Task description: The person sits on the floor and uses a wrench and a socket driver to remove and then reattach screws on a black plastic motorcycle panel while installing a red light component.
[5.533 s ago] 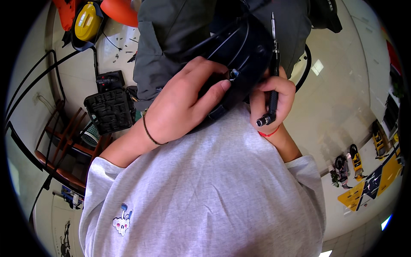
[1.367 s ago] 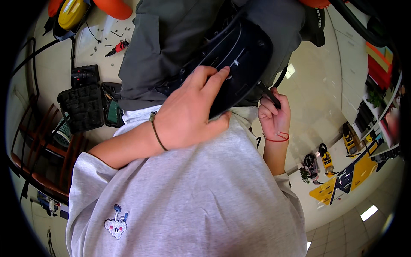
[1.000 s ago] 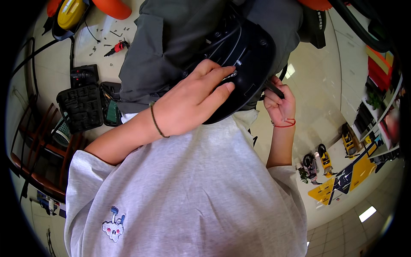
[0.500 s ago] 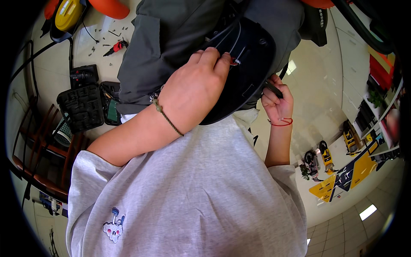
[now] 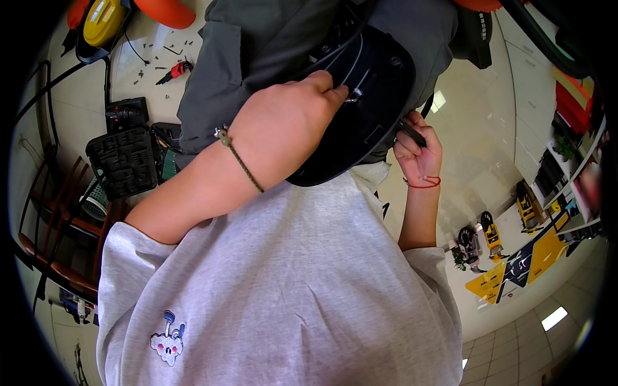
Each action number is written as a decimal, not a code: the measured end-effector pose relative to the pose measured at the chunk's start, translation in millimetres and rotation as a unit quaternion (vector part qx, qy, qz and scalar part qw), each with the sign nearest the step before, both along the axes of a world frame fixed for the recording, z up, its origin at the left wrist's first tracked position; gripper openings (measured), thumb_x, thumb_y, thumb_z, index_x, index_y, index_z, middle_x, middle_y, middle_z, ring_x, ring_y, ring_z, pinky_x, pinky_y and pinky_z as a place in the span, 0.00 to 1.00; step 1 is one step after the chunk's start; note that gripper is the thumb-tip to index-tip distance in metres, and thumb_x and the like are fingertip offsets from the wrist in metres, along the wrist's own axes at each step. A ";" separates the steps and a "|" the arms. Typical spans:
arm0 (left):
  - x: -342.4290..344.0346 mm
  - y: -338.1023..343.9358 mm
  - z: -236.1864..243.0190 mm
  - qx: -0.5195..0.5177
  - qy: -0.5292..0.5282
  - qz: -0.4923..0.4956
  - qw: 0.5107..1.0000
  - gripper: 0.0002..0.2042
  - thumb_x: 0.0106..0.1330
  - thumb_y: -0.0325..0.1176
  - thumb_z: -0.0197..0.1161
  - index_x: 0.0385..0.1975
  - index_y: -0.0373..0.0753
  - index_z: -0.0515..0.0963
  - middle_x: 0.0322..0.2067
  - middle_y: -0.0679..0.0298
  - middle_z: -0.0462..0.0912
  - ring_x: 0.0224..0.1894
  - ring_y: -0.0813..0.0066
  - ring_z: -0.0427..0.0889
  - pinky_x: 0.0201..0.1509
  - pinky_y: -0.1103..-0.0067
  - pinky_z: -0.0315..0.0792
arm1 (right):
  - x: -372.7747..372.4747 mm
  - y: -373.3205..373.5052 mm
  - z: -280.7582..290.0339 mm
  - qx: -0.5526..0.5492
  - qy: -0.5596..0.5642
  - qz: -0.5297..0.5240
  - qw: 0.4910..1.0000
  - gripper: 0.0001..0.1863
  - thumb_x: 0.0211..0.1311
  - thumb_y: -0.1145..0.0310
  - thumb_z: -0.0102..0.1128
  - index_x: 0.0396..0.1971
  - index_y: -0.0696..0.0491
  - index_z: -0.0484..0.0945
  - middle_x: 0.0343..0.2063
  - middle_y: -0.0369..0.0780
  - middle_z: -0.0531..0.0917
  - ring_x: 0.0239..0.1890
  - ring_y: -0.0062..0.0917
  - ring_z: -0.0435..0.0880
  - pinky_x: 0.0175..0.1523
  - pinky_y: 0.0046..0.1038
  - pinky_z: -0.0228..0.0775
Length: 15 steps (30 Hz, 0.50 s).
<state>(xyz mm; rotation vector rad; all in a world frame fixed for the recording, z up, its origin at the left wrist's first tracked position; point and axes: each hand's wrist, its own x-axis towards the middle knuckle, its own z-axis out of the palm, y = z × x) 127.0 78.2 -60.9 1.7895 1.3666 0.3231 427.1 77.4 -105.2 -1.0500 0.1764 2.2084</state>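
Note:
A dark, curved panel (image 5: pixel 380 83) lies across my lap, with thin cables running over it to a small silver fitting (image 5: pixel 354 95). My left hand (image 5: pixel 290 125) reaches over the panel from the left. Its fingers are pinched together right beside the fitting, and the hand hides what is between the fingertips. On the panel's right side, my right hand (image 5: pixel 417 147) has its fingers curled round a slim black bar (image 5: pixel 411 133). Where the bar leads is hidden behind the panel's edge.
On the floor at left are loose screws (image 5: pixel 143 74), a red-and-black hand tool (image 5: pixel 174 72), a power drill (image 5: pixel 125 114) and an opened black tool case (image 5: pixel 122 161). A wooden chair (image 5: pixel 71 225) stands beyond them. White cabinets (image 5: pixel 524 71) line the right.
My left hand has shifted slightly left and turned, with its fingertips lower by the silver fitting. An orange-red bit seen there before no longer shows. My right hand stays put.

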 end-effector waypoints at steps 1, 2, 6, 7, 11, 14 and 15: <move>-1.3 0.0 0.4 -0.001 -0.007 0.000 1.000 0.14 0.59 0.26 0.54 0.45 0.37 0.77 0.32 0.61 0.76 0.29 0.62 0.79 0.34 0.74 0.75 | 0.1 -0.2 0.2 0.002 0.000 0.000 1.000 0.09 0.58 0.76 0.41 0.38 0.54 0.69 0.23 0.31 0.67 0.13 0.11 0.56 0.19 0.15 0.47; -2.3 -0.1 0.8 -0.001 -0.015 0.000 1.000 0.14 0.59 0.26 0.54 0.45 0.37 0.77 0.33 0.61 0.76 0.29 0.62 0.79 0.33 0.73 0.75 | 0.0 -0.2 0.6 0.001 0.000 -0.002 1.000 0.09 0.58 0.76 0.41 0.38 0.54 0.69 0.23 0.31 0.67 0.13 0.11 0.56 0.19 0.15 0.47; 3.2 -1.3 -1.3 -0.004 -0.012 0.043 0.999 0.13 0.61 0.27 0.54 0.45 0.36 0.77 0.33 0.61 0.76 0.30 0.60 0.79 0.34 0.72 0.75 | -1.6 1.0 1.4 0.006 -0.001 0.002 1.000 0.08 0.58 0.76 0.42 0.37 0.54 0.68 0.23 0.31 0.67 0.13 0.11 0.56 0.19 0.15 0.47; 4.0 -1.0 -0.7 -0.010 -0.015 0.041 0.999 0.13 0.61 0.27 0.55 0.45 0.36 0.77 0.34 0.60 0.76 0.30 0.60 0.79 0.34 0.72 0.75 | -1.7 1.3 1.9 0.009 -0.002 0.005 1.000 0.08 0.58 0.76 0.42 0.37 0.54 0.68 0.23 0.31 0.67 0.13 0.11 0.56 0.19 0.16 0.47; 3.0 1.3 1.1 -0.028 -0.031 0.029 0.999 0.13 0.61 0.27 0.56 0.46 0.36 0.77 0.34 0.59 0.76 0.30 0.58 0.79 0.35 0.71 0.75 | -3.6 1.9 3.0 0.009 -0.009 0.005 1.000 0.08 0.58 0.75 0.42 0.36 0.53 0.68 0.23 0.31 0.67 0.13 0.11 0.56 0.19 0.16 0.47; 0.5 2.2 7.4 -0.063 -0.050 0.033 0.996 0.14 0.61 0.27 0.56 0.46 0.35 0.76 0.34 0.57 0.76 0.31 0.57 0.79 0.36 0.71 0.74 | -3.2 2.3 3.8 0.011 -0.011 0.007 1.000 0.08 0.58 0.76 0.42 0.36 0.53 0.68 0.23 0.31 0.66 0.12 0.11 0.56 0.19 0.15 0.47; 0.1 1.9 9.4 -0.079 -0.057 0.037 0.995 0.14 0.61 0.26 0.56 0.47 0.34 0.76 0.34 0.57 0.76 0.31 0.56 0.78 0.37 0.70 0.74 | -4.5 3.2 4.9 0.012 -0.018 0.008 1.000 0.08 0.57 0.76 0.42 0.36 0.53 0.68 0.23 0.31 0.66 0.12 0.11 0.55 0.19 0.15 0.47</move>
